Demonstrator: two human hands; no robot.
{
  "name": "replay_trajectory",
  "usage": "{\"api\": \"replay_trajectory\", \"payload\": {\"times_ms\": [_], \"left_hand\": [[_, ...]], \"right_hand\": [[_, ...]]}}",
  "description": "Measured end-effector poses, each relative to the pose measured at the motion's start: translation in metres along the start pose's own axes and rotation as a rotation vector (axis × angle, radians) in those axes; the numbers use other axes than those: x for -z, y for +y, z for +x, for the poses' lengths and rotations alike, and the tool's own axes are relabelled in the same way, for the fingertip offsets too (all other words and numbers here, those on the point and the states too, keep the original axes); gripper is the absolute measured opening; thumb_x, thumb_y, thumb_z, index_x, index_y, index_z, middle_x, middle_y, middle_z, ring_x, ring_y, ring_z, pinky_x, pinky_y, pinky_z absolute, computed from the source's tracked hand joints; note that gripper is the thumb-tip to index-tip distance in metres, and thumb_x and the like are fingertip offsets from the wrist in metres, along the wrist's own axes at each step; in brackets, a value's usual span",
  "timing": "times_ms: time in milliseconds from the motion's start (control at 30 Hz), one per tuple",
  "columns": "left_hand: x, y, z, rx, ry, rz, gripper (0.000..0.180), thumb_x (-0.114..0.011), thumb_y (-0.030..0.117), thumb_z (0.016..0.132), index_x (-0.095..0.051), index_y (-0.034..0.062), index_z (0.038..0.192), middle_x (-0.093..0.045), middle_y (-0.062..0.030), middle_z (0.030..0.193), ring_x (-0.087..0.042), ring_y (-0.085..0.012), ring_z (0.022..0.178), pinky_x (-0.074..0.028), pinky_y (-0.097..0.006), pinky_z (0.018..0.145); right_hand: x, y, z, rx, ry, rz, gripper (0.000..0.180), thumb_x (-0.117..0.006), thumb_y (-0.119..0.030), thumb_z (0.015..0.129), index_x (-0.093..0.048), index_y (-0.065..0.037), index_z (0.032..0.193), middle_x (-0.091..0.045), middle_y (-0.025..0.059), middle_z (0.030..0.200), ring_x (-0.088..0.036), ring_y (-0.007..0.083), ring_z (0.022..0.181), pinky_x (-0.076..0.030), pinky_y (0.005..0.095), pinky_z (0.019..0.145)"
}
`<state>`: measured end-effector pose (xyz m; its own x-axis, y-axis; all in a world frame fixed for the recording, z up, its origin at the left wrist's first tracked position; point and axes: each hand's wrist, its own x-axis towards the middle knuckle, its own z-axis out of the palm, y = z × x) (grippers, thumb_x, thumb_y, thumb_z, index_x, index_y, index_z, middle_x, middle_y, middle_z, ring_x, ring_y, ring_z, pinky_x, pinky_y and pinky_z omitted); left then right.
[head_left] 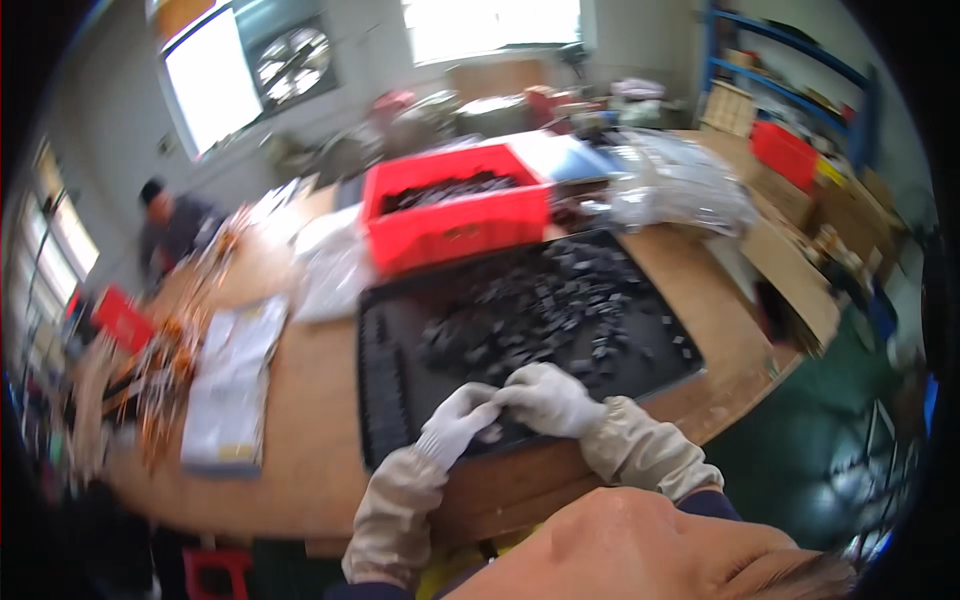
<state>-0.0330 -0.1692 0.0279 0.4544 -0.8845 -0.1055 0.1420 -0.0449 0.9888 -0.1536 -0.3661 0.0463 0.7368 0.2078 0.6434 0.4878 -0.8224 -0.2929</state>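
Workshop counter (300,470): black tray (385,400) of small dark parts (540,310). Gloved left hand (455,425) and right hand (545,398) meet, fingers pinching one part; likely sorting, placement next.

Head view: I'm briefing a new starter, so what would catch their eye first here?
The bright red bin of dark parts, at the table's far side. In front of it, a black tray strewn with small dark pieces. At its near edge, the white-gloved left hand and right hand meet.
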Motion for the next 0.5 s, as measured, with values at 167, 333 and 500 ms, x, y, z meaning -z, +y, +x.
{"api": "replay_trajectory", "payload": {"times_ms": [167, 333, 500], "left_hand": [[-0.014, -0.003, -0.006, -0.078, -0.012, 0.095, 0.033, -0.063, 0.031, 0.106, -0.064, 0.0042, 0.124, -0.066, -0.0014, 0.09, -0.061, -0.0089, 0.081, -0.052, -0.026, 0.073], [-0.011, 0.017, -0.013, -0.049, 0.045, 0.345, 0.042, -0.07, 0.04, 0.099, -0.068, 0.007, 0.124, -0.072, -0.0062, 0.105, -0.067, -0.014, 0.093, -0.055, -0.031, 0.085], [-0.008, 0.001, -0.006, 0.029, 0.044, 0.249, 0.042, -0.069, 0.03, 0.101, -0.062, 0.0022, 0.132, -0.071, -0.0069, 0.115, -0.065, -0.0129, 0.102, -0.055, -0.03, 0.088]], "right_hand": [[0.005, -0.021, 0.007, 0.028, 0.141, -0.044, 0.024, -0.077, -0.003, 0.071, -0.074, -0.01, 0.093, -0.065, 0.0102, 0.073, -0.062, 0.0272, 0.061, -0.048, 0.0375, 0.056], [-0.002, -0.021, 0.006, -0.08, 0.132, -0.149, 0.031, -0.076, -0.004, 0.07, -0.075, -0.015, 0.098, -0.065, 0.007, 0.089, -0.063, 0.0308, 0.081, -0.05, 0.0432, 0.071], [0.003, -0.005, 0.001, -0.032, 0.05, -0.11, 0.028, -0.075, -0.012, 0.076, -0.073, -0.017, 0.103, -0.067, 0.0067, 0.094, -0.066, 0.0302, 0.089, -0.051, 0.0432, 0.078]]}}
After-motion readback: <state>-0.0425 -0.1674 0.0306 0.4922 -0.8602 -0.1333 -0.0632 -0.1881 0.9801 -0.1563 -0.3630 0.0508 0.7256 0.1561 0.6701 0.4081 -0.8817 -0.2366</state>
